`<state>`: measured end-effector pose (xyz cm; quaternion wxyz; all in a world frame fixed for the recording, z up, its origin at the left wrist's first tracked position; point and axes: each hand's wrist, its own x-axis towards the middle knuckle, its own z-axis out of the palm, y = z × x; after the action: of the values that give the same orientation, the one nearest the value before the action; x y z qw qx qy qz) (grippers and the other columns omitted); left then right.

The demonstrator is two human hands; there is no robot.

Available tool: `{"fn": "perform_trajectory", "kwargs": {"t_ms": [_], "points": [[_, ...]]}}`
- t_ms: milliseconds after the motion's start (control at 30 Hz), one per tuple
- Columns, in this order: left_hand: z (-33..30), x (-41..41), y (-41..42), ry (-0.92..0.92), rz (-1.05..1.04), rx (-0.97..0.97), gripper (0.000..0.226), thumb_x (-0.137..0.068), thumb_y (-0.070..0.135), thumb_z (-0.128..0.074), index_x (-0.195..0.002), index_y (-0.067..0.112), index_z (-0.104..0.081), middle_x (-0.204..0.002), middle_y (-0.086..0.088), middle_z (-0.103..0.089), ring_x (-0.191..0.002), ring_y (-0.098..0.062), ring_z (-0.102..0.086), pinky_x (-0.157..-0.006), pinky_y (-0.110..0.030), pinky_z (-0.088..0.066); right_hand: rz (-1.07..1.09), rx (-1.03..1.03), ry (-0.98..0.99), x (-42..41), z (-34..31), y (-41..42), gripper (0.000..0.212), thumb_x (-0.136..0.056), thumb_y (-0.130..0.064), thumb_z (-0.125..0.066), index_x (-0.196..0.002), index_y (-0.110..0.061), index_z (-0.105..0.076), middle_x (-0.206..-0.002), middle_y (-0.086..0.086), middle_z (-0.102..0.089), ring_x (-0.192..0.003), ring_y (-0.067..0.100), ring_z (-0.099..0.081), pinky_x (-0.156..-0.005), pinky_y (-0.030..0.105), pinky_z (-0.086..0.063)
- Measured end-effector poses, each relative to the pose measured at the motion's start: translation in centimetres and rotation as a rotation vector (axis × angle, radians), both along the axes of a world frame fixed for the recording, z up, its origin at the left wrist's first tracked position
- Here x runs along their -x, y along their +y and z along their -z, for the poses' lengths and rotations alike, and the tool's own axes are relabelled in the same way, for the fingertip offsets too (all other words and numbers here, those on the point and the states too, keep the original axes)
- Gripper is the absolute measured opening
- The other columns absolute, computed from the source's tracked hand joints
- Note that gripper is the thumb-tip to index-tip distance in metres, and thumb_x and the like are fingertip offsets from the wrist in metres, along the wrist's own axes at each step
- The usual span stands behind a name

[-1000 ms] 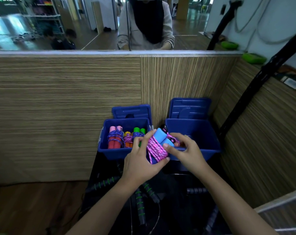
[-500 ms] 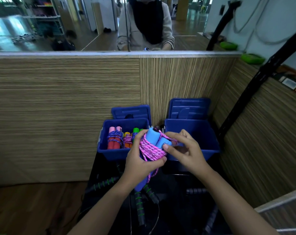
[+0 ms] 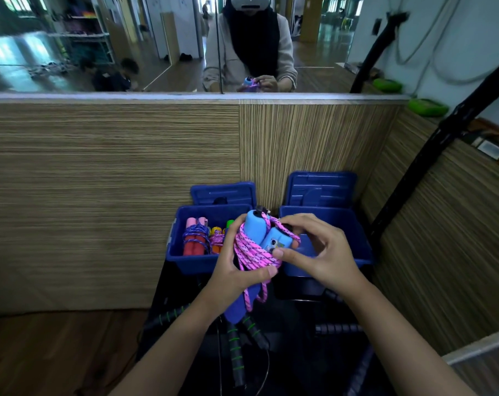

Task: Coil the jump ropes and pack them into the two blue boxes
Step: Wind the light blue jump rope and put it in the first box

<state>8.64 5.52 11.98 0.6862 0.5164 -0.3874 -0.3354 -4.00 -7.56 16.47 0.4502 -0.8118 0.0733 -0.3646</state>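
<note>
A jump rope [image 3: 252, 250] with pink cord and two light-blue handles is bundled in front of the two blue boxes. My left hand [image 3: 236, 270] grips the bundle from below, thumb across the pink coils. My right hand [image 3: 319, 252] pinches the cord and one blue handle from the right. The left blue box [image 3: 196, 260] holds several coiled ropes with red, pink, orange and green handles. The inside of the right blue box [image 3: 354, 235] is mostly hidden behind my right hand. Both lids stand open against the wall.
Black jump-rope handles with green rings [image 3: 236, 347] and a plain black handle [image 3: 339, 328] lie on the dark surface below my hands. Wood-panel walls close in behind and to the right. A black slanted bar [image 3: 431, 144] crosses on the right. A mirror above reflects a person.
The rope bundle has moved slightly left and closer to me. My right hand has shifted its fingers over the blue handle and the cord, and a loop now hangs below my left hand.
</note>
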Motion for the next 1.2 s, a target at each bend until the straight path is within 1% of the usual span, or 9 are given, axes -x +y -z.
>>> {"fn": "perform_trajectory", "kwargs": {"t_ms": [167, 267, 367, 433, 633, 867, 967, 1133, 1200], "points": [[-0.3, 0.0, -0.5, 0.02, -0.079, 0.002, 0.084, -0.064, 0.006, -0.08, -0.134, 0.031, -0.04, -0.121, 0.002, -0.064, -0.112, -0.019, -0.062, -0.087, -0.028, -0.052, 0.007, -0.171, -0.008, -0.4, 0.3, 0.9, 0.048, -0.074, -0.024, -0.078, -0.12, -0.018, -0.063, -0.076, -0.005, -0.061, -0.078, 0.008, -0.06, -0.083, 0.024, -0.051], [-0.4, -0.1, -0.7, -0.069, -0.164, -0.012, 0.081, -0.066, 0.002, -0.081, -0.133, 0.022, -0.041, -0.12, -0.003, -0.063, -0.111, -0.019, -0.063, -0.086, -0.027, -0.052, 0.05, -0.216, 0.083, -0.4, 0.2, 1.0, 0.046, -0.076, -0.021, -0.077, -0.12, -0.024, -0.063, -0.077, -0.014, -0.062, -0.078, 0.008, -0.062, -0.08, 0.025, -0.053], [-0.5, 0.0, -0.8, -0.186, -0.228, -0.042, 0.08, -0.063, 0.017, -0.085, -0.132, 0.025, -0.044, -0.122, -0.004, -0.06, -0.112, -0.023, -0.062, -0.091, -0.04, -0.053, 0.108, -0.197, 0.188, -0.4, 0.0, 0.7, 0.041, -0.077, -0.022, -0.077, -0.113, -0.036, -0.064, -0.073, -0.006, -0.061, -0.074, 0.015, -0.063, -0.075, 0.032, -0.055], [-0.6, 0.2, -0.9, -0.259, -0.299, -0.081, 0.08, -0.061, 0.025, -0.085, -0.13, 0.034, -0.045, -0.12, 0.004, -0.062, -0.111, -0.02, -0.062, -0.092, -0.047, -0.053, 0.194, -0.147, 0.203, -0.5, 0.0, 0.9, 0.042, -0.078, -0.021, -0.076, -0.114, -0.039, -0.064, -0.066, -0.006, -0.058, -0.066, 0.009, -0.059, -0.069, 0.023, -0.051], [-0.5, 0.4, -1.1, -0.502, -0.49, -0.232, 0.086, -0.056, 0.042, -0.082, -0.13, 0.051, -0.039, -0.119, 0.016, -0.058, -0.11, -0.008, -0.059, -0.087, -0.044, -0.053, 0.351, -0.058, 0.139, -1.2, 0.5, 2.2, 0.044, -0.079, -0.009, -0.073, -0.12, -0.023, -0.063, -0.068, -0.012, -0.06, -0.068, 0.0, -0.061, -0.066, 0.005, -0.046], [-1.1, 0.7, -0.9, -0.609, -0.529, -0.353, 0.09, -0.054, 0.044, -0.079, -0.13, 0.056, -0.031, -0.115, 0.018, -0.052, -0.105, -0.004, -0.054, -0.083, -0.04, -0.053, 0.473, -0.159, 0.073, -2.0, 0.9, 2.5, 0.019, -0.083, -0.01, -0.069, -0.1, -0.017, -0.073, -0.08, -0.004, -0.068, -0.079, 0.008, -0.065, -0.072, 0.026, -0.054], [-1.1, 0.6, -0.7, -0.584, -0.529, -0.399, 0.09, -0.051, 0.05, -0.073, -0.128, 0.058, -0.027, -0.115, 0.016, -0.051, -0.102, -0.008, -0.055, -0.082, -0.042, -0.053, 0.462, -0.144, 0.044, -2.6, 1.0, 2.7, 0.015, -0.085, -0.006, -0.067, -0.095, -0.014, -0.074, -0.083, -0.007, -0.067, -0.081, 0.004, -0.064, -0.069, 0.02, -0.053], [-1.5, 0.0, -0.6, -0.592, -0.523, -0.48, 0.091, -0.05, 0.055, -0.07, -0.129, 0.057, -0.025, -0.113, 0.013, -0.051, -0.101, -0.013, -0.057, -0.084, -0.043, -0.052, 0.405, 0.173, 0.033, -3.0, 1.8, 2.6, 0.023, -0.085, 0.004, -0.062, -0.104, -0.005, -0.071, -0.08, -0.003, -0.06, -0.076, 0.007, -0.057, -0.068, 0.016, -0.049], [-1.5, -0.1, -0.5, -0.632, -0.527, -0.506, 0.092, -0.054, 0.055, -0.074, -0.131, 0.055, -0.026, -0.113, 0.013, -0.049, -0.101, -0.014, -0.057, -0.083, -0.043, -0.053, 0.399, 0.144, 0.037, -3.2, 1.6, 2.7, 0.021, -0.086, -0.001, -0.063, -0.104, -0.006, -0.071, -0.082, -0.003, -0.061, -0.078, 0.006, -0.058, -0.069, 0.013, -0.048]]}}
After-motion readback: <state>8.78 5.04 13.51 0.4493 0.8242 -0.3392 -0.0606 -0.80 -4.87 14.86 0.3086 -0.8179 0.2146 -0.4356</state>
